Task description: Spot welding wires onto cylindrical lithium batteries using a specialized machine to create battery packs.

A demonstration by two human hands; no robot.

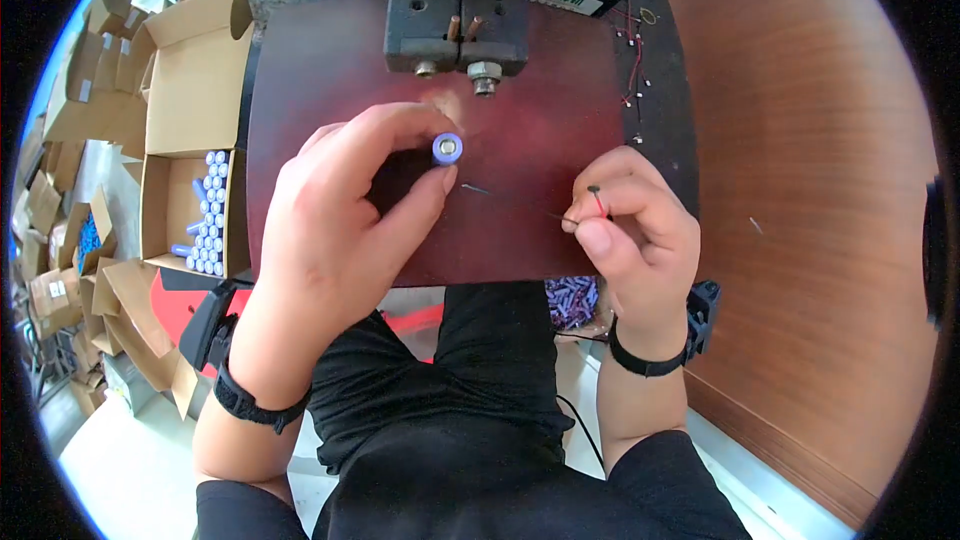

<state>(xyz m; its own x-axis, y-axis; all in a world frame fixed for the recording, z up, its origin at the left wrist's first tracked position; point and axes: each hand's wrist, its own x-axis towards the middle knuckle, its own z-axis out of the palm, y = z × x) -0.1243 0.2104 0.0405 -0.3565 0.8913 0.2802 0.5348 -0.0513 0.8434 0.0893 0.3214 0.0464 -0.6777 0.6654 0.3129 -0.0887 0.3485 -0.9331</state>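
My left hand (340, 205) is closed on a purple cylindrical battery cell (447, 148), its round metal end facing up, gripped between thumb and index finger. To the right, the thumb and fingers of my right hand (640, 225) pinch a thin wire lead (600, 202), with a red part and a dark tip showing above the fingers. A fine dark end of it pokes out toward the left. Between the two hands, a small thin sliver (476, 189) lies on the dark red tabletop (510, 240). The two hands are apart.
A machine head with two metal blocks (457, 20) overhangs the table's far side. At the left stands an open cardboard box (160, 205) with purple cells (208, 230). Several thin red and black leads (637, 65) lie at the right edge; a bag of purple pieces (572, 302) is below.
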